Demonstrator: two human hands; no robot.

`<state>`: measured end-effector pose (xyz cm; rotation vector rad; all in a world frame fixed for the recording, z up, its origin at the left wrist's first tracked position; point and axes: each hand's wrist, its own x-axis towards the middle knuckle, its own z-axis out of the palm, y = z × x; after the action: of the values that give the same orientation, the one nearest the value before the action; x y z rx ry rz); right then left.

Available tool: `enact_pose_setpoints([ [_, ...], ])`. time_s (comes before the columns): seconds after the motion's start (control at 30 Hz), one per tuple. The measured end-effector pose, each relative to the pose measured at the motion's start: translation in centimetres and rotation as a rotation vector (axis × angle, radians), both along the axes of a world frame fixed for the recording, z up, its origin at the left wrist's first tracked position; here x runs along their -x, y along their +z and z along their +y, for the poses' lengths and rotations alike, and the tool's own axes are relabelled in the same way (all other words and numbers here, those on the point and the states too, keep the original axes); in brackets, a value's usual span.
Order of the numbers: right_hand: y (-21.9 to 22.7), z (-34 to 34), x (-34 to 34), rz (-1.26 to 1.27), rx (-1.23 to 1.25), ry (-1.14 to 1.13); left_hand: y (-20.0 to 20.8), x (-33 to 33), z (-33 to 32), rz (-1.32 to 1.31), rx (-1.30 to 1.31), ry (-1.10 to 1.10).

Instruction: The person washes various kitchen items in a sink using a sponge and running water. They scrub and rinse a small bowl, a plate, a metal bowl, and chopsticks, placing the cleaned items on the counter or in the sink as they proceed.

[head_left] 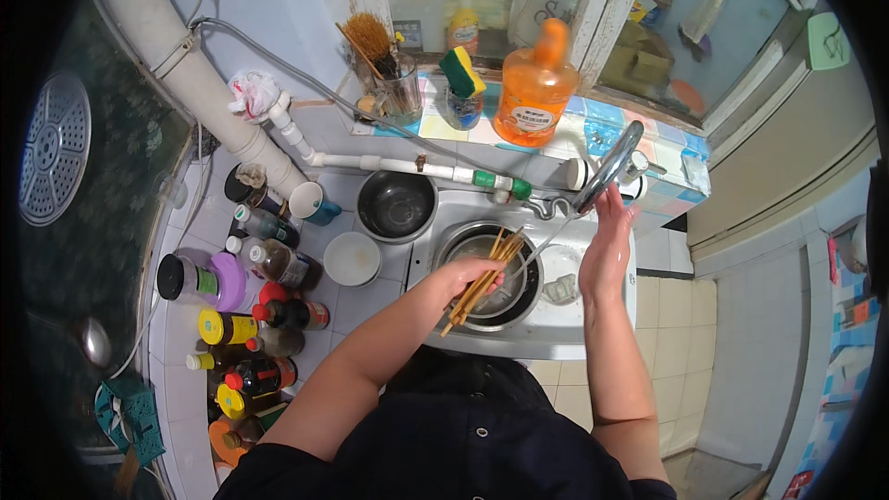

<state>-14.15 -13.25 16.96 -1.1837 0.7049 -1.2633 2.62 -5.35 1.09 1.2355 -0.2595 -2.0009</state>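
My left hand [468,275] grips a bundle of wooden chopsticks [483,280] over a metal pot [519,301] that sits in the sink [556,338]. A thin stream of water runs from the chrome tap [609,169] down toward the chopsticks. My right hand [607,250] is raised flat, fingers together, reaching up to the tap's underside. A white sponge or cloth [560,289] lies in the sink to the right of the pot.
A dark bowl [396,206], a white bowl [352,258] and a blue cup [313,203] stand left of the sink, beside several sauce bottles [269,315]. On the tiled sill are an orange soap bottle [534,88], a yellow-green sponge [461,72] and a glass holding brushes [394,83].
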Motion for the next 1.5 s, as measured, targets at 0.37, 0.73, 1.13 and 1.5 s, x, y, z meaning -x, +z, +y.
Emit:
enact_pose_setpoints([
  [0.37, 1.3, -4.2, -6.0, 0.145, -0.003, 0.257, 2.8, 0.6, -0.9, 0.065, 0.046, 0.069],
  [0.73, -19.9, 0.3, -0.9, -0.055, -1.045, 0.433, 2.2, 0.5, 0.7, -0.27, 0.11, -0.179],
  [1.13, -20.9, 0.9, -3.6, -0.431, -1.225, 0.163, 2.6, 1.9, 2.7, -0.446, 0.06, -0.398],
  [1.5, -12.5, 0.9, -4.3, -0.562, -1.023, 0.576, 7.2, 1.5, 3.8, -0.376, 0.203, -0.192],
])
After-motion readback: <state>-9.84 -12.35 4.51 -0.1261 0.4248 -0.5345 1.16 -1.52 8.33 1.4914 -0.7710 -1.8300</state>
